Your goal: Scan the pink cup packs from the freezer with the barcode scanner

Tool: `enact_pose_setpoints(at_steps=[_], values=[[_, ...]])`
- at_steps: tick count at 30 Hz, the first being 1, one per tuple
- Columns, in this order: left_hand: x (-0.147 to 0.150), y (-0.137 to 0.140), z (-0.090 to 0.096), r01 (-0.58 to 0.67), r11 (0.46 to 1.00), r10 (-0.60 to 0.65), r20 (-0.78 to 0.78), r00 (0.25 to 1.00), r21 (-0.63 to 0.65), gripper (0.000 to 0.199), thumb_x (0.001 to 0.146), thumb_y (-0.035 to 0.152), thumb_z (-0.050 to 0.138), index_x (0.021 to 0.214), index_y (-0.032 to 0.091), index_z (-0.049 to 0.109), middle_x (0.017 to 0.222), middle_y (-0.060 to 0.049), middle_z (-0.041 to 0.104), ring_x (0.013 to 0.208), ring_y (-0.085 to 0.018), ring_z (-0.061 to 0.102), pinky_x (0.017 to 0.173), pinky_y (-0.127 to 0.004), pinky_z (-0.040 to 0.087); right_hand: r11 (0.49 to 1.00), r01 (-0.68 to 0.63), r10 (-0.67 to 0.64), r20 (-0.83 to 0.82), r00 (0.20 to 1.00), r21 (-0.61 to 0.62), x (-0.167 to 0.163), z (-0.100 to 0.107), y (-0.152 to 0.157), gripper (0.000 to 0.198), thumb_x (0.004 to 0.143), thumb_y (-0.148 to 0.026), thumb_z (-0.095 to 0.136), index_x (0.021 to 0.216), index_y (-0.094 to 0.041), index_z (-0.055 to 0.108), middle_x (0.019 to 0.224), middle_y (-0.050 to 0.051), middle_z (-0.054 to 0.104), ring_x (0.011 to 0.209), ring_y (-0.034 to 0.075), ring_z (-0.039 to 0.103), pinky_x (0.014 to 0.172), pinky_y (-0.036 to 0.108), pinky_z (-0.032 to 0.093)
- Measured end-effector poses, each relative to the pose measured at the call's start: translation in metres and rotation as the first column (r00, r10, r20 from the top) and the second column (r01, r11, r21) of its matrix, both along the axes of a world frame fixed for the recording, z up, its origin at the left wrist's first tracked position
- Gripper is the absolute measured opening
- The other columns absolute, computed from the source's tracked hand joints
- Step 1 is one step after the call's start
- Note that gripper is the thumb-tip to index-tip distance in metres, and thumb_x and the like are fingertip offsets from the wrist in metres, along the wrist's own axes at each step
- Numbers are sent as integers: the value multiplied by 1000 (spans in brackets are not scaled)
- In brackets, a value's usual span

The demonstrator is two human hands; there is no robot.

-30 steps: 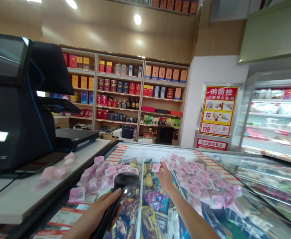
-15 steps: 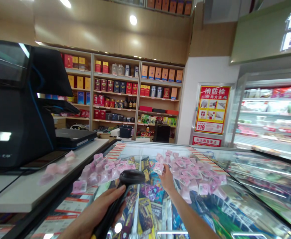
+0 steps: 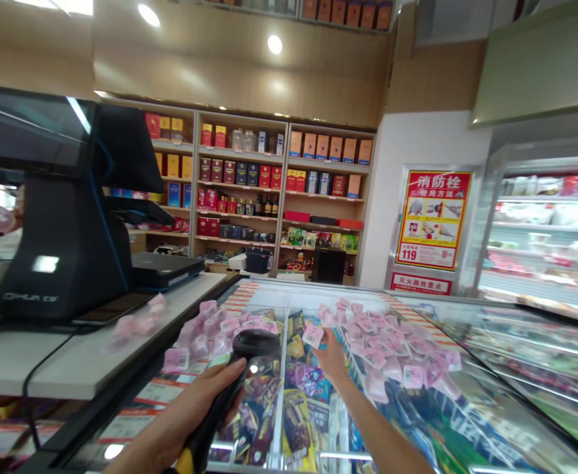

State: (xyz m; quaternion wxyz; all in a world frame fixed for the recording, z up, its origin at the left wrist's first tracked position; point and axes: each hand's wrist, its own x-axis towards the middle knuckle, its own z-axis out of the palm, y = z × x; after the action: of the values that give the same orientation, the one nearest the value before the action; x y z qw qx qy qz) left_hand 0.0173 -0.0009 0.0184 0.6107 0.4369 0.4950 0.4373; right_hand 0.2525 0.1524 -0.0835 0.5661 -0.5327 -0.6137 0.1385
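My left hand (image 3: pixel 214 395) is wrapped round the handle of a black barcode scanner (image 3: pixel 254 342) with a yellow part low on its grip. Between the fingertips of my right hand (image 3: pixel 332 357) is a small pink cup (image 3: pixel 313 334), its barcode label facing me. The scanner head is to the left of that cup, with a gap between them. Many similar pink cups (image 3: pixel 388 339) lie heaped on the freezer's glass top to the right. Another pile of pink cups (image 3: pixel 210 332) sits beyond the scanner on the left.
Bagged frozen goods (image 3: pixel 296 421) show through the freezer glass. At left a black point-of-sale terminal (image 3: pixel 66 237) stands on a white counter (image 3: pixel 86 365), beside a few more pink cups (image 3: pixel 143 322). Shelves of boxes (image 3: pixel 242 172) line the back wall; a refrigerated display (image 3: pixel 546 230) is at right.
The view has turned slightly left, so the surroundings shift right. My left hand with the scanner sits a little further left and higher; the right hand still holds the cup.
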Motion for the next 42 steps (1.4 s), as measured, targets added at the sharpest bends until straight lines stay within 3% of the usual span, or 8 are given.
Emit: enact_pose_setpoints(at_steps=[12,16,19,24,29,35,38,42], values=[[-66,0,3,-290,956,290,2,957,54,37,59,50,59,67,14,53,47,2,53,37,-6,45,34,-16,34,959,-219,245,133,960,-181,-104,2,-17,25,56,-18,59,80,-17,53,74,3,64,67,15,59,61,23,43],[-78,-5,0,-339,940,339,3,941,45,36,60,49,59,67,14,54,48,2,54,37,-6,46,35,-15,37,965,-152,199,221,955,-215,-135,5,-20,24,56,-23,61,79,-18,55,76,2,64,70,16,59,65,25,41],[-84,-7,-1,-307,951,306,8,952,34,37,61,48,59,76,15,56,50,3,54,38,-6,46,35,-15,36,966,-96,166,289,943,-242,-151,10,-22,25,55,-26,62,78,-19,56,76,2,65,73,17,59,69,27,39],[-81,-8,-3,-303,953,303,-3,953,-5,36,61,48,59,71,14,55,52,1,55,39,-6,47,36,-15,38,957,-53,155,352,923,-285,-157,16,-25,31,55,-31,63,83,-19,58,79,2,64,78,19,58,72,31,37],[-63,-8,-7,-228,973,229,32,973,-31,31,62,44,60,69,13,56,51,1,55,39,-6,47,35,-15,39,964,-61,142,306,941,-261,-125,14,-21,45,56,-26,61,99,-18,54,90,4,63,85,18,56,75,28,38],[-21,-7,-4,-84,996,83,67,994,14,28,64,43,59,68,15,55,49,2,54,39,-6,45,37,-16,38,986,140,-96,382,919,-87,-35,33,-31,36,62,-22,54,98,-17,56,97,5,61,93,19,52,82,29,36],[0,-6,-4,-63,998,63,56,996,7,31,63,45,58,67,15,54,48,1,54,38,-7,45,35,-16,37,967,256,-222,478,850,-7,18,44,-45,33,65,-24,52,98,-18,56,100,6,59,96,20,50,83,29,35],[19,-6,-7,-48,999,47,83,995,0,32,62,46,58,67,15,53,50,1,54,37,-6,45,36,-16,36,886,463,-354,628,694,-13,75,45,-66,37,66,-33,52,99,-17,55,98,9,59,95,24,50,80,35,35]])
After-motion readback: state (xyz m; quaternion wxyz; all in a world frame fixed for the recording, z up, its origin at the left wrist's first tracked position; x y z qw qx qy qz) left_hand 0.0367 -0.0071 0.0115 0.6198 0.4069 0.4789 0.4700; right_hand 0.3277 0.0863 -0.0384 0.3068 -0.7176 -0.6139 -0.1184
